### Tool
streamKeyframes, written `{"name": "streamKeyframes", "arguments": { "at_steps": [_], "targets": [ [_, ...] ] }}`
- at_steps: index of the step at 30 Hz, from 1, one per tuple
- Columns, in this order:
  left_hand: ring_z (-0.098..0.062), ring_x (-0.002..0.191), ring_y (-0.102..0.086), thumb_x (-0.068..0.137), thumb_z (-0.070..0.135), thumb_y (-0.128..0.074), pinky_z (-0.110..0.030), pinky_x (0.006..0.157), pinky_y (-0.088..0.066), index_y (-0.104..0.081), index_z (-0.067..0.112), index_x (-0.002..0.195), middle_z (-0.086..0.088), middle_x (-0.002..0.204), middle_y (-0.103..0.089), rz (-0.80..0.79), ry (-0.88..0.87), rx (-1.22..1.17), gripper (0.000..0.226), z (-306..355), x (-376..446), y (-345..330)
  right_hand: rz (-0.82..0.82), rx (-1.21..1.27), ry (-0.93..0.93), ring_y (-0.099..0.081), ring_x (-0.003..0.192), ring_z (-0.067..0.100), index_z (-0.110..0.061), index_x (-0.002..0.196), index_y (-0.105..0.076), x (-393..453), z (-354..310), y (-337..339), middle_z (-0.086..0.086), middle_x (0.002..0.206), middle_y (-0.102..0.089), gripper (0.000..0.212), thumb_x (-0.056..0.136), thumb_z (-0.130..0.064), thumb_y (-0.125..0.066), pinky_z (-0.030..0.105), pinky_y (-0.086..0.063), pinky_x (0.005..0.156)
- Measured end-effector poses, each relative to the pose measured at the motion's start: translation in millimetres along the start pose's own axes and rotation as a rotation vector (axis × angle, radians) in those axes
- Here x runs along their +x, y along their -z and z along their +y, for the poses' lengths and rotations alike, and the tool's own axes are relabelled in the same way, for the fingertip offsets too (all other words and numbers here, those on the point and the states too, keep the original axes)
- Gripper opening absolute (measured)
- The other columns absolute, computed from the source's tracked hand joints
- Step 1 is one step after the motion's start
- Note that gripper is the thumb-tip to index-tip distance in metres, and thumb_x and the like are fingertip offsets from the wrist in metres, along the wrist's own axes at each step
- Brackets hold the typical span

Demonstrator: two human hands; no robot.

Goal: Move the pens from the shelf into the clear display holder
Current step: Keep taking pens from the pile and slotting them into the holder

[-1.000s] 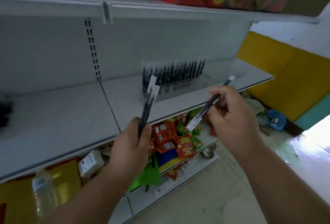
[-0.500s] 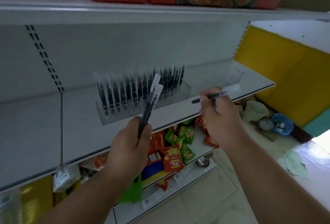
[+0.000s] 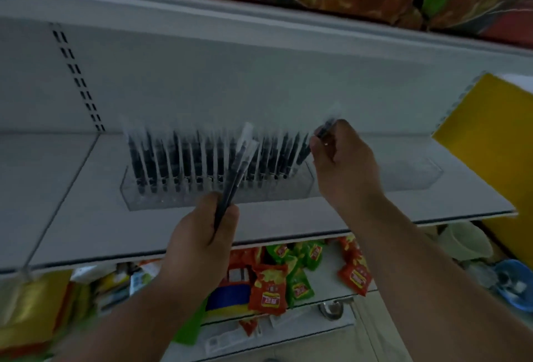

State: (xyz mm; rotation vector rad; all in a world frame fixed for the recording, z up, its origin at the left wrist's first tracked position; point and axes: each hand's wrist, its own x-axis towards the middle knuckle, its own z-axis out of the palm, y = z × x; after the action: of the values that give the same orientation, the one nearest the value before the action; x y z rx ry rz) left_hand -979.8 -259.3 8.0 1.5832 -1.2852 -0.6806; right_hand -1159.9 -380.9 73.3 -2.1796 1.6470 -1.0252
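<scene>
A clear display holder [image 3: 219, 198] sits on the grey shelf [image 3: 72, 188], against the back panel, and most of its length is filled with dark pens [image 3: 178, 159] standing upright in rows, their pale caps pointing up. The right end of the holder [image 3: 305, 179] has no pens in it. The left hand [image 3: 199, 243] is raised in front of the holder, its fingers [image 3: 230, 214] wrapped around the lower ends of two spare pens [image 3: 235, 172], which slant up and to the right across the rows behind them. The right hand [image 3: 343, 165] is at the right end of the filled rows, pinching a single pen [image 3: 324, 130] between thumb and curled fingers; the pen is tilted, its blurred pale cap pointing up and to the right, its lower tip just beside the last standing pens. Whether that tip is already in a slot cannot be told. Beside the holder to the right lies a second clear tray [image 3: 418, 174]. Below the shelf, red and green snack packets [image 3: 271, 289] lie on a lower shelf
</scene>
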Motion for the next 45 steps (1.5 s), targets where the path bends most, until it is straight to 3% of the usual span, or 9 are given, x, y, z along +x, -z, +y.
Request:
{"name": "streamKeyframes", "arguments": {
  "at_steps": [3, 9, 16, 21, 25, 32, 37, 41, 45],
  "targets": [
    [-0.010, 0.042, -0.037, 0.099, 0.031, -0.044, -0.024, 0.041, -0.029, -0.042, 0.018, 0.076, 0.004, 0.054, -0.045, 0.103, 0.039, 0.014, 0.027, 6, 1, -17, -0.085, 0.015, 0.123, -0.050, 0.065, 0.002, -0.015, 0.091, -0.053, 22, 13, -7, -0.010, 0.074, -0.052, 0.019, 0.098, -0.033, -0.054, 0.023, -0.035, 0.052],
    [-0.015, 0.049, -0.043, 0.097, 0.032, -0.046, -0.031, 0.046, -0.029, -0.044, 0.015, 0.075, -0.005, 0.056, -0.044, 0.312, 0.075, 0.120, 0.028, 15, -6, -54, -0.159, 0.031, 0.226, -0.049, 0.060, 0.002, -0.022, 0.085, -0.052, 36, 30, -7, -0.013, 0.068, -0.049, 0.020, 0.097, -0.038, -0.056, 0.018, -0.036, 0.052],
    [-0.013, 0.045, -0.038, 0.097, 0.030, -0.046, -0.039, 0.047, -0.032, -0.046, 0.015, 0.076, -0.005, 0.057, -0.044, 0.366, 0.101, 0.087, 0.026, 19, -11, -80, -0.381, -0.115, 0.267, -0.055, 0.072, 0.013, -0.023, 0.082, -0.056, 43, 36, -12, -0.006, 0.077, -0.060, 0.024, 0.097, -0.041, -0.054, 0.027, -0.039, 0.061],
    [-0.012, 0.045, -0.039, 0.097, 0.027, -0.048, -0.026, 0.043, -0.027, -0.046, 0.017, 0.075, -0.009, 0.055, -0.043, 0.374, 0.062, 0.081, 0.024, 29, 0, -92, -0.426, -0.168, 0.203, -0.056, 0.072, 0.013, -0.024, 0.080, -0.054, 38, 45, -15, -0.009, 0.072, -0.056, 0.031, 0.093, -0.053, -0.056, 0.027, -0.038, 0.058],
    [-0.011, 0.046, -0.035, 0.097, 0.028, -0.047, -0.024, 0.045, -0.028, -0.048, 0.011, 0.078, -0.011, 0.058, -0.040, 0.360, 0.063, -0.017, 0.025, 31, 1, -100, -0.341, 0.074, 0.193, -0.054, 0.066, 0.001, -0.026, 0.085, -0.059, 37, 50, 1, -0.012, 0.070, -0.057, 0.033, 0.086, -0.058, -0.062, 0.022, -0.042, 0.058],
    [-0.018, 0.052, -0.037, 0.086, 0.054, -0.044, -0.041, 0.050, -0.030, -0.050, 0.022, 0.080, 0.004, 0.057, -0.040, 0.227, -0.041, -0.151, 0.033, 42, 11, -115, -0.689, 0.722, 0.093, -0.048, 0.050, 0.014, -0.014, 0.075, -0.061, 32, 41, 17, 0.005, 0.057, -0.058, 0.021, 0.094, -0.020, -0.064, 0.023, -0.040, 0.050],
    [-0.025, 0.052, -0.037, 0.079, 0.060, -0.043, -0.042, 0.051, -0.030, -0.055, 0.024, 0.078, -0.001, 0.056, -0.041, 0.435, 0.062, -0.187, 0.038, 38, 10, -114, -0.442, 0.847, 0.019, -0.055, 0.050, 0.014, -0.007, 0.087, -0.064, 42, 49, 28, 0.001, 0.062, -0.062, 0.015, 0.096, -0.017, -0.059, 0.019, -0.041, 0.050],
    [-0.017, 0.051, -0.039, 0.086, 0.047, -0.044, -0.038, 0.050, -0.031, -0.055, 0.026, 0.077, 0.003, 0.055, -0.044, 0.472, 0.100, -0.160, 0.025, 35, 6, -109, -0.137, 0.487, 0.232, -0.061, 0.060, 0.018, -0.020, 0.088, -0.061, 53, 61, 28, -0.002, 0.069, -0.063, 0.012, 0.097, -0.024, -0.055, 0.028, -0.048, 0.056],
    [-0.017, 0.049, -0.040, 0.093, 0.040, -0.044, -0.038, 0.049, -0.031, -0.054, 0.028, 0.078, 0.002, 0.055, -0.046, 0.453, 0.097, -0.123, 0.022, 36, -1, -114, -0.110, 0.225, 0.414, -0.060, 0.078, 0.015, -0.015, 0.095, -0.060, 55, 61, 27, -0.001, 0.089, -0.065, 0.015, 0.099, -0.026, -0.051, 0.033, -0.051, 0.071]
  ]
}}
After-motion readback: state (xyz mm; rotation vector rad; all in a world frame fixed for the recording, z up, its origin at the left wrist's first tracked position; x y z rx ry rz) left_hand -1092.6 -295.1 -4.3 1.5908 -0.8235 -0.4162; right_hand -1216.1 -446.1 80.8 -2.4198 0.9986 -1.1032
